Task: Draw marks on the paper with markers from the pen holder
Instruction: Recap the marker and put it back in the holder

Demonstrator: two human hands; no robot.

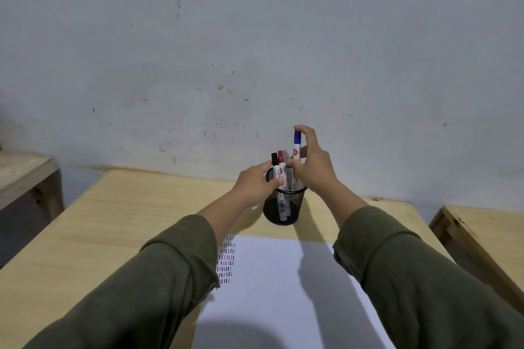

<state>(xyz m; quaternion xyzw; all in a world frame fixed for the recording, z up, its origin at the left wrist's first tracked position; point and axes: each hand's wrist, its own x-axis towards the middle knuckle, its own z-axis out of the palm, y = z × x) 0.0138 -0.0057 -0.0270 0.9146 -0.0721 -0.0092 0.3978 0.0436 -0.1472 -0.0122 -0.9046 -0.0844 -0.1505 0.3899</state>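
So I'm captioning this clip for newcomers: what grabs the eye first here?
The right hand grips a blue-capped marker upright above the black mesh pen holder at the table's far middle, while the left hand steadies its rim. Nearer, white paper carries rows of red and dark marks along its left edge.

Single wide-angle view from a head-worn camera, looking forward and down over a worktop [119, 215] toward a wall [255, 37].

The wall fills the upper half of the frame. The worktop takes the lower half, its edges bowed by the lens. Both sleeved forearms enter from the bottom corners and converge near centre, close to the camera. A paper sheet [283, 278] lies nearest, at bottom centre. No second view exists.
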